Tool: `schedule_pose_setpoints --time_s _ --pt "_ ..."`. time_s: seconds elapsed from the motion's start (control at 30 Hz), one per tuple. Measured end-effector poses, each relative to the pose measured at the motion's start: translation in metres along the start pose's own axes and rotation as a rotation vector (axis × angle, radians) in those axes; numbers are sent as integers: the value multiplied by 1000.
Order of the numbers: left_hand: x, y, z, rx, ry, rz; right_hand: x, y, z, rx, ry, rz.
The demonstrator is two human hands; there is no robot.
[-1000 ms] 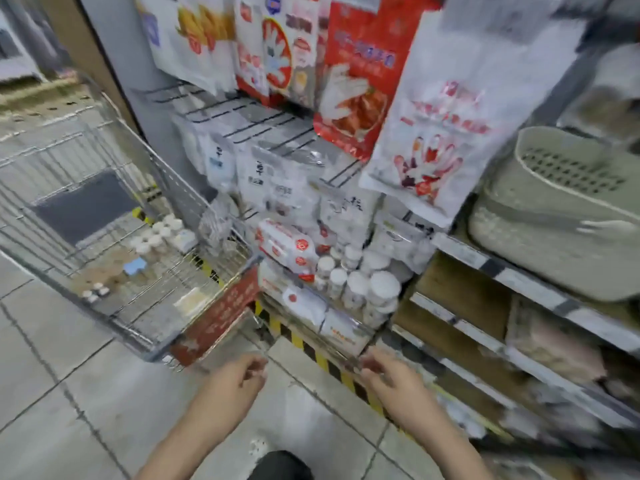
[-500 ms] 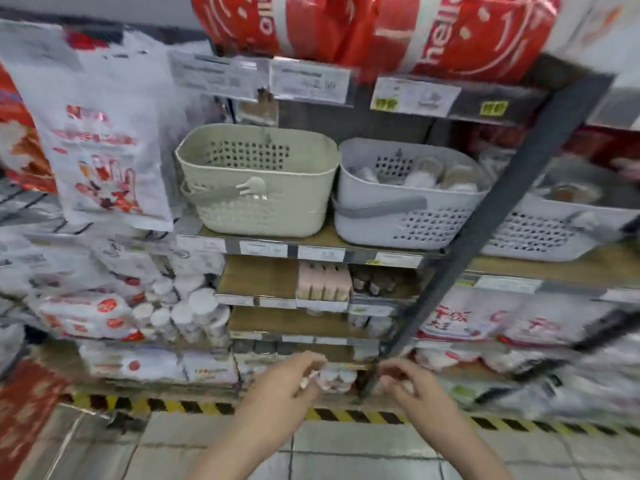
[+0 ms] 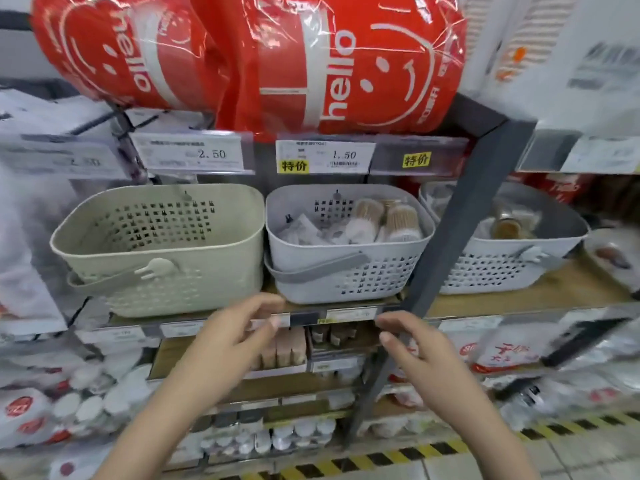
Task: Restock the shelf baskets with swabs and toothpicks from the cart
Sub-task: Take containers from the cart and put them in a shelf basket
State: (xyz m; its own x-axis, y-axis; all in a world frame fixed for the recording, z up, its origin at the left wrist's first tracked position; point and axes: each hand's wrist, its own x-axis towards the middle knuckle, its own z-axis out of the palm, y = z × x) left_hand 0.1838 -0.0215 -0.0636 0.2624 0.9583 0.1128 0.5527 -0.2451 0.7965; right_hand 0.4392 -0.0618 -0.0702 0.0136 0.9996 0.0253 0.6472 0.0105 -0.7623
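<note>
A beige basket [image 3: 194, 292] stands on the shelf at the left, with nothing visible inside. Beside it a grey basket [image 3: 346, 282] holds round toothpick jars [image 3: 403, 221] and small packets. A third grey basket [image 3: 498, 275] with jars sits to the right, behind a dark slanted post [image 3: 460, 216]. My left hand [image 3: 232, 337] hovers just below the shelf edge, fingers loosely curved, holding nothing. My right hand [image 3: 415, 348] is level with it to the right, fingers relaxed, also holding nothing. The cart is out of view.
Red "hello" bags [image 3: 270, 60] lie on the shelf above the price tags [image 3: 325, 155]. Lower shelves hold small boxes [image 3: 284, 348], white jars [image 3: 90, 407] and bagged goods. A yellow-black strip [image 3: 415, 455] marks the floor edge.
The view has swung from the cart and left shelf end to face the baskets. Both hands have risen from near the floor to just below the basket shelf.
</note>
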Motion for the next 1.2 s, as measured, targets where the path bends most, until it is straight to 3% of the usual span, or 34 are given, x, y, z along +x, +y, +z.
schedule_pose_setpoints --time_s 0.2,0.37,0.5,0.67,0.8,1.03,1.2 --pt "85 18 -15 11 30 136 54 -14 -21 27 124 -69" --pt "139 21 -31 156 76 233 94 -19 -24 6 228 -121" --pt "166 23 -35 304 23 273 116 -22 -23 5 315 -164" --pt "192 24 -25 314 -133 223 143 -28 -27 10 220 -185" --pt "207 17 -17 353 -160 220 168 -30 -30 -11 152 -200" --pt "229 -5 -12 498 -208 159 195 -29 -33 -310 172 -182" --pt "250 -10 0 625 -263 160 221 -45 -20 -517 -71 -235"
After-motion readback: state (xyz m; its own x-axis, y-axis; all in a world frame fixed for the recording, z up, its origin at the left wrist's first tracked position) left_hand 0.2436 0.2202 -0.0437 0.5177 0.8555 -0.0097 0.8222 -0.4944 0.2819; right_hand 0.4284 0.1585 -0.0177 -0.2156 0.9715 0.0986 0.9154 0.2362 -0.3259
